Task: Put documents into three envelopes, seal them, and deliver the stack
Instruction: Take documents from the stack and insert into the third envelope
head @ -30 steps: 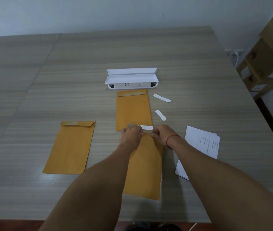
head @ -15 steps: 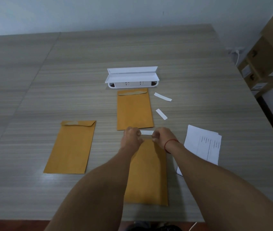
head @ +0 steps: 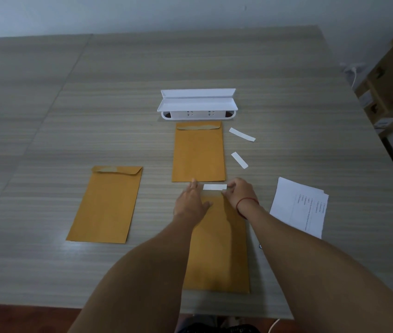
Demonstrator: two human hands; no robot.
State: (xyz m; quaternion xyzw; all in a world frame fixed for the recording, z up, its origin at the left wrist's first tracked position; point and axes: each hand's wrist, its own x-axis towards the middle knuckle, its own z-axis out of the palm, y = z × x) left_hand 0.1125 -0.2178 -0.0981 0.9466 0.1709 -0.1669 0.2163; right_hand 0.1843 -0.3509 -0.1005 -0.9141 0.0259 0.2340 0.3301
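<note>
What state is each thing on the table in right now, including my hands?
Left hand: flat, pressing near envelope.
Right hand: pinching white strip by one end.
Left envelope: flat, flap folded down.
Far envelope: flat, flap folded down.
Loose strips: lying beside far envelope.
Papers: stacked, outside envelopes.
White box: lid open.

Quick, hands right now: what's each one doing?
Left hand: open, pressing flat on the near envelope.
Right hand: pinching the white strip by its end.
</note>
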